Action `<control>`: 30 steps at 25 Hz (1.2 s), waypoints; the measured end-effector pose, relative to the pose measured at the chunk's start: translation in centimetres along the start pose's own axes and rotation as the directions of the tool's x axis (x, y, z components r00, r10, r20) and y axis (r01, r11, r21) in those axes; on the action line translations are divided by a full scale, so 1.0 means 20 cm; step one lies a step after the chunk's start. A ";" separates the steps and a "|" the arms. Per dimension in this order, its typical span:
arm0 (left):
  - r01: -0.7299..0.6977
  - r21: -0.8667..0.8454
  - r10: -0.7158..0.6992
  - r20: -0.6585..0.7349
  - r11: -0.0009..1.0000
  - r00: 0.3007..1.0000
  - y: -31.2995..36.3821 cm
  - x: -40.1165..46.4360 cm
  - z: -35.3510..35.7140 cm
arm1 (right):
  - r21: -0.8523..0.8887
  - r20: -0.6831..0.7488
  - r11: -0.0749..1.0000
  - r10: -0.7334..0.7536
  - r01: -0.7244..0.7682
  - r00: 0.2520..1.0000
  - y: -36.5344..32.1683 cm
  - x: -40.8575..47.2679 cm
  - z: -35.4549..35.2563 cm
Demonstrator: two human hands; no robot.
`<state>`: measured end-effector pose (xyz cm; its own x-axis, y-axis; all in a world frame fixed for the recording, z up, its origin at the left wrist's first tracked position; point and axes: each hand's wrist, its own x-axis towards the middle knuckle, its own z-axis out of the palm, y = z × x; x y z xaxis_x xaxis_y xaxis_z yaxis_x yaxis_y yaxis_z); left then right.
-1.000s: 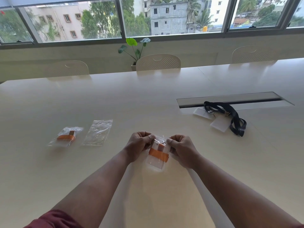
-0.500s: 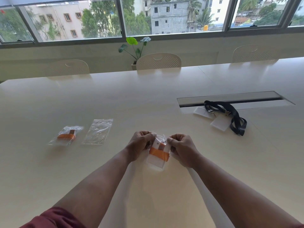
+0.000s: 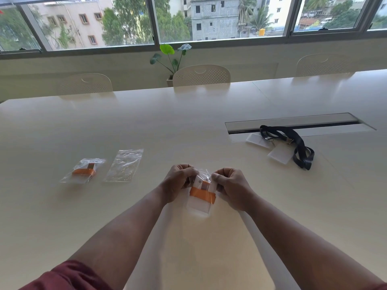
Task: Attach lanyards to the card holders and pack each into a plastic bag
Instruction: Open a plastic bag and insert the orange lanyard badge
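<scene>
On the big pale table (image 3: pixel 146 122), my left hand (image 3: pixel 177 184) and right hand (image 3: pixel 232 188) each pinch the top of the clear plastic bag (image 3: pixel 201 206) holding the orange-strapped card holder (image 3: pixel 202 193). I think a bad squeeze leaves its thin seal open, and the holder slips out.

1. Bright daylight enters through the wide aluminium-framed windows (image 3: pixel 188 19).
2. Below them, the glossy cream table (image 3: pixel 146 122) shows soft glare and chair reflections.
3. Window frames bow at the edges; focus is sharp.

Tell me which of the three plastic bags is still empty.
The flat bag lying between the packed bag at far left and the held bag; both others contain orange lanyards.
</scene>
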<state>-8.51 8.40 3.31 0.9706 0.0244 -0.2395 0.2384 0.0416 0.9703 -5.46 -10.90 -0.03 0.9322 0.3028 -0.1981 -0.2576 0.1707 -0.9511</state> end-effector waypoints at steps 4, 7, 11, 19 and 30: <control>0.004 0.028 -0.006 0.057 1.000 0.998 0.01 -0.01 0.00 | 0.026 0.008 1.000 0.001 -0.001 1.000 0.00 0.00 0.00; 0.001 0.079 -0.004 0.044 0.997 0.999 0.01 0.00 0.00 | 0.025 0.023 1.000 -0.001 0.001 1.000 0.00 0.00 0.00; 0.038 0.074 -0.042 0.057 0.997 0.997 0.03 0.00 0.00 | 0.014 0.049 1.000 0.003 -0.003 0.999 -0.01 0.00 -0.01; 0.045 0.061 -0.051 0.094 0.997 0.994 0.04 0.00 0.00 | 0.044 0.066 0.999 0.009 -0.012 0.998 0.01 0.02 -0.02; 0.037 0.112 -0.049 0.105 0.993 0.993 0.00 0.04 -0.02 | 0.025 0.102 1.000 0.014 -0.017 0.995 0.04 0.05 -0.04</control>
<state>-7.79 8.72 3.18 0.9561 -0.0823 -0.2814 0.2761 -0.0697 0.9586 -4.56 -11.27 -1.08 0.8975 0.3996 -0.1865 -0.2798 0.1892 -0.9412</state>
